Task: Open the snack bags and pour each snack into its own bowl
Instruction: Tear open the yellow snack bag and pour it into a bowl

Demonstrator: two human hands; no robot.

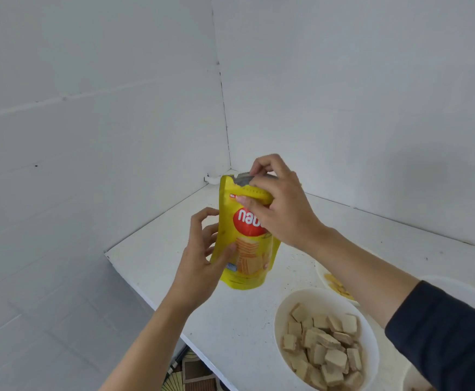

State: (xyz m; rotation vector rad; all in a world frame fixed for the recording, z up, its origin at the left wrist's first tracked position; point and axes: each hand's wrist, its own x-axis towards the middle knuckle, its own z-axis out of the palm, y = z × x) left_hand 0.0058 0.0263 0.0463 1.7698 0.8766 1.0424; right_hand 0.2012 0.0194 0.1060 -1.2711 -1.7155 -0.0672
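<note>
A yellow snack bag [243, 244] with a red logo and a wafer picture stands upright above the white table [230, 320]. Its top is torn open and shows the silver lining. My left hand [199, 261] grips the bag's lower left side. My right hand [275, 204] pinches the open top edge. A white bowl [287, 301] at the lower right holds several beige wafer cubes. Behind my right forearm a second white bowl [322, 275] holds yellow chips and is partly hidden.
White walls meet in a corner just behind the bag. The table's left edge runs diagonally, with tiled floor below it. Part of another white bowl [409, 378] shows at the bottom right. A patterned mat [191, 373] lies under the table edge.
</note>
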